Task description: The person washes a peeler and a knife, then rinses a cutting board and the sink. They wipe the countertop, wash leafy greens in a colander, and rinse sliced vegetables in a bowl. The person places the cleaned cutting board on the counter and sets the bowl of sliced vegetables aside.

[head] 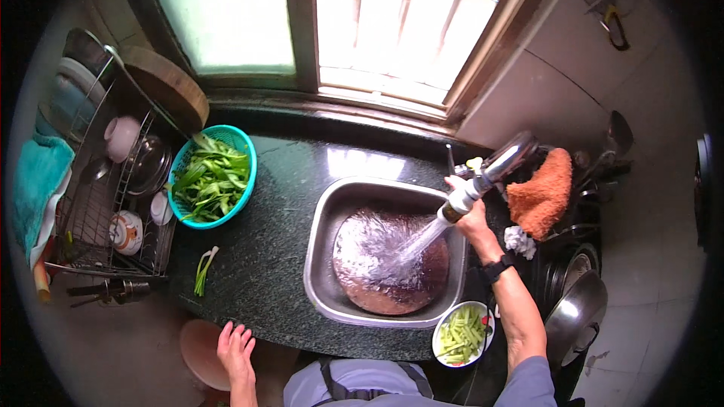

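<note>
My right hand [474,219], with a dark band at the wrist, is at the tap [461,200], partly hidden behind its spout. Whether the fingers grip the tap cannot be told. Water [421,240] streams from it onto a round brown wooden chopping board [390,297] lying in the stainless steel sink [319,294]. Near the counter's front edge, my left hand [236,347] is empty with its fingers apart. A few pieces of spring onion [205,272] lie on the dark stone counter [260,271] beyond it.
A turquoise basket [253,181] holds cut green leaves [212,181]. Chopped green stalks [462,334] fill a white bowl [436,345] by the sink. Left stands a dish rack [102,226]; right are an orange cloth [543,192] and a metal wok [577,316]. Below left is a pinkish bin [198,350].
</note>
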### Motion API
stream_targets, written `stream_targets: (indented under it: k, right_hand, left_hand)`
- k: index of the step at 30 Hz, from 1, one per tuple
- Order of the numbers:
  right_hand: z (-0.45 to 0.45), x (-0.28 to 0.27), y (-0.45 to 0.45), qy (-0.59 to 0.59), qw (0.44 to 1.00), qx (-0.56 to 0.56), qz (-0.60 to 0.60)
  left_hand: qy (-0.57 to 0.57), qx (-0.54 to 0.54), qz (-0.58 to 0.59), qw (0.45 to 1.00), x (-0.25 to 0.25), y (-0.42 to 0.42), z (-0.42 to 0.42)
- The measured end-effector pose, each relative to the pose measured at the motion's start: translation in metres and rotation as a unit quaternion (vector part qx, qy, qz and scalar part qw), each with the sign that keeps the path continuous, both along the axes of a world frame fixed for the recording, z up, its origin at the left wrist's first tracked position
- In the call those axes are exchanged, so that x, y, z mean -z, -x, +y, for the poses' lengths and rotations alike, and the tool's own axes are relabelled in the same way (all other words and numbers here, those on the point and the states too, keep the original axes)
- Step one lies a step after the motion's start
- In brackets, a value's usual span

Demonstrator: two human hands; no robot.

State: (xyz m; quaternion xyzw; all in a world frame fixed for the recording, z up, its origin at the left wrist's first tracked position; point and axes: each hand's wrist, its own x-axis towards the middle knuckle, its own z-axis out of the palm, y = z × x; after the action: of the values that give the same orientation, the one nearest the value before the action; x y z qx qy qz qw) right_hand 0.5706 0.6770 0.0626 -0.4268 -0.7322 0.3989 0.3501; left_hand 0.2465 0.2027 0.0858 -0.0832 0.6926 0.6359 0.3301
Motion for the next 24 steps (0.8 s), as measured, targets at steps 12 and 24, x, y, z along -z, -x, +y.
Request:
stream_targets:
  k: [12,24]
  right_hand:
    - [0.051,0.019,0.028,0.121,0.981,0.047,0.142]
    - [-0.033,-0.039,-0.051,-0.264,0.891,0.032,-0.368]
  left_hand:
    - [0.109,-0.042,-0.013,0.993,0.017,-0.040,-0.093]
    - [0.250,-0.041,-0.122,0.960,0.104,-0.091,-0.248]
